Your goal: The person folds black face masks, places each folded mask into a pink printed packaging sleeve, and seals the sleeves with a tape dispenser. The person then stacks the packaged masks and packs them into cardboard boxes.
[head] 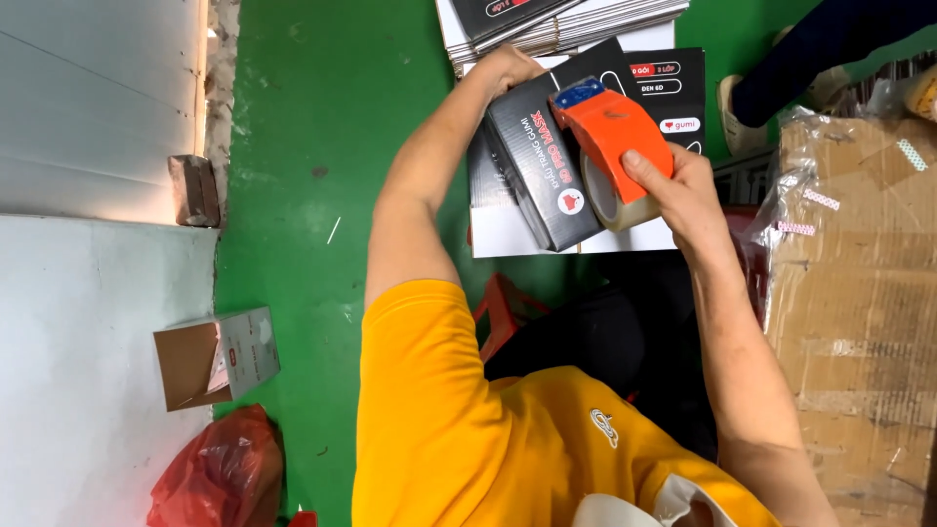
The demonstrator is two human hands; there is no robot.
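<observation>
Two hands are engaged on one black carton (540, 166), which is held up above a green floor (312, 146). The carton's long axis runs from upper left to lower right, tilted. Its far end is clasped by the left hand (508, 70), fingers curled over the top edge. An orange tape dispenser (613, 132) with a clear tape roll (613, 203) is gripped firmly in the right hand (683, 195) and is pressed against the carton's right face, so the carton lies just left of that grip. The dispenser hand is the nearer to the carton's middle. Beneath, flat black-and-white cartons (673, 88) are spread, with a stack of flattened cartons (561, 24) beyond. A brown cardboard box (859, 312) wrapped in film stands at the right; a small open box (217, 356) and a red bag (220, 473) lie at the left.
</observation>
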